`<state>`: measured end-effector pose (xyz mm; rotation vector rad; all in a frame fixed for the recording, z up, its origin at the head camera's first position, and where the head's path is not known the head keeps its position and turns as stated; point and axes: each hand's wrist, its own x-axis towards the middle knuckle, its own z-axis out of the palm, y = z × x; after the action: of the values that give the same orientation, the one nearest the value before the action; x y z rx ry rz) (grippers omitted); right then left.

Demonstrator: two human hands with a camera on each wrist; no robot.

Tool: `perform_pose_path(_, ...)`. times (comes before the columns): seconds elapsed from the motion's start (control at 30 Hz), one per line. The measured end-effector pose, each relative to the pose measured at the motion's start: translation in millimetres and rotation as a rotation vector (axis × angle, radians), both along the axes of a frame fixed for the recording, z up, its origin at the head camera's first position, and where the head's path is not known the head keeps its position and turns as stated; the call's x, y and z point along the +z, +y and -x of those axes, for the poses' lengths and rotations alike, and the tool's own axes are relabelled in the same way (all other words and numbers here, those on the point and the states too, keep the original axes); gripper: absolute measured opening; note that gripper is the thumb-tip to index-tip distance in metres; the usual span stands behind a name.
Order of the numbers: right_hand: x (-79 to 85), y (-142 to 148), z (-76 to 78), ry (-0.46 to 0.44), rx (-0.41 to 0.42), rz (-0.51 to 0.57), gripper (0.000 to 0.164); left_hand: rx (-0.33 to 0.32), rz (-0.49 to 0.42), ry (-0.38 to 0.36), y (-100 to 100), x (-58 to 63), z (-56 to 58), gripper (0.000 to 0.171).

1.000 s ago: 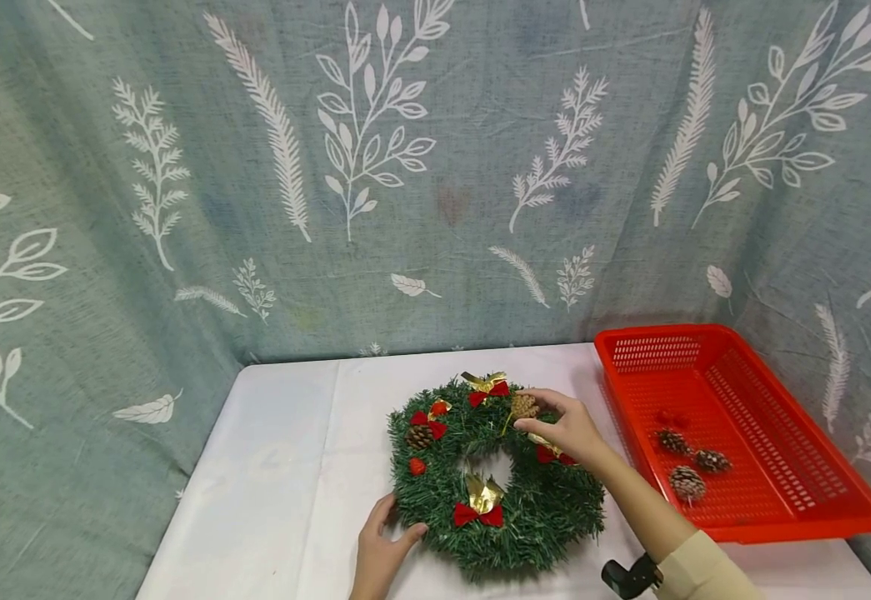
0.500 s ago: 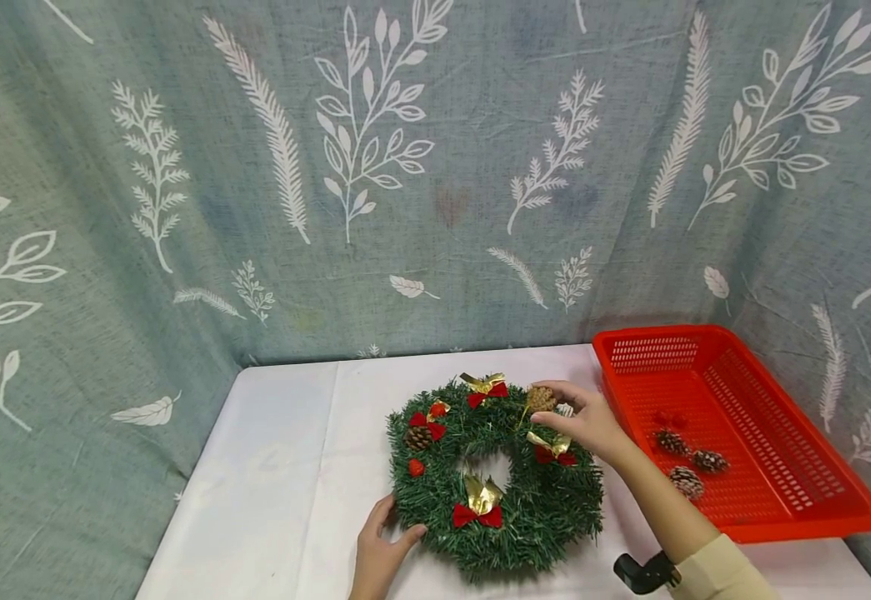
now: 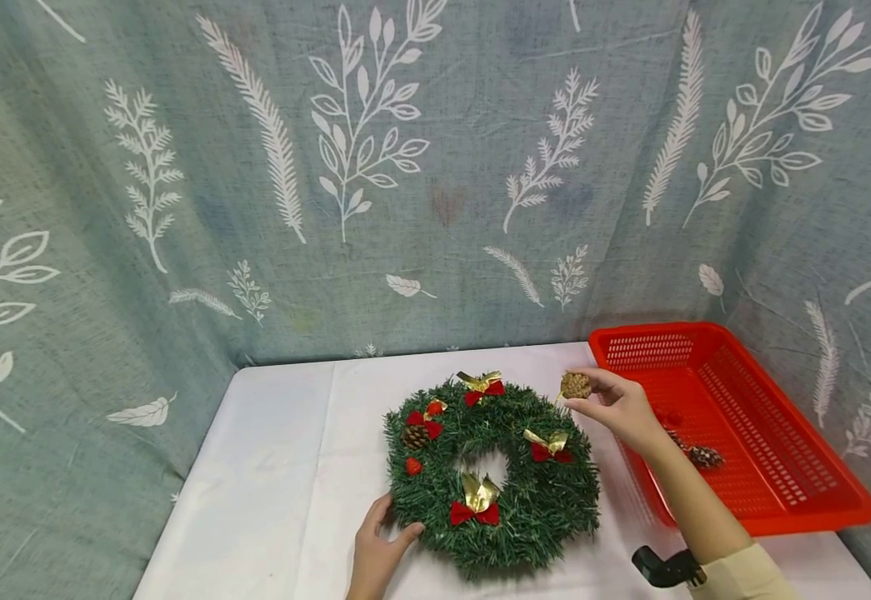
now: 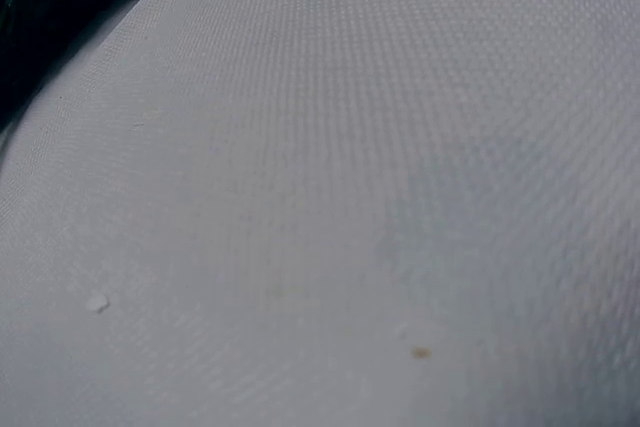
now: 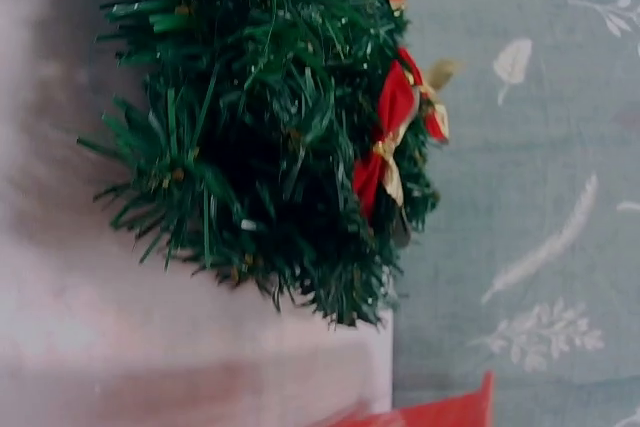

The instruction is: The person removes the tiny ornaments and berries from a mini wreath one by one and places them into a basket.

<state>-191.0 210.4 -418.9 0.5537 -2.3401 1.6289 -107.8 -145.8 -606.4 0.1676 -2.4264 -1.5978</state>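
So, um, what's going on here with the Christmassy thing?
A person's right hand is pinching a round brown pinecone near the far right edge of a ring-shaped green wreath. The left hand touches the wreath's near left edge. The wreath lies on a white-covered table and already has red-and-gold bows on it. To the right, a red plastic basket holds more pinecones, partly hidden by the arm.

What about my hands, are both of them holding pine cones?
No, the head view shows the right hand pinching a pine cone, while the left hand is at the edge of the wreath.
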Motion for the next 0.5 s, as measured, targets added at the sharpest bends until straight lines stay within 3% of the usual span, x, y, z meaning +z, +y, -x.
perform_pose_path(0.1,6.0,5.2,-5.2,-0.023,-0.010,-0.003,0.039,-0.001,0.003,0.004,0.0,-0.7,0.6,0.059)
perform_pose_path(0.3,-11.4,29.3,0.8,-0.075,-0.055,-0.039,0.042,-0.004,0.004,-0.012,0.6,-0.8,0.5,0.061)
perform_pose_path(0.5,-10.1,41.8,-5.8,-0.067,-0.086,-0.070,0.042,-0.008,0.016,-0.051,-1.9,-2.5,2.1,0.065)
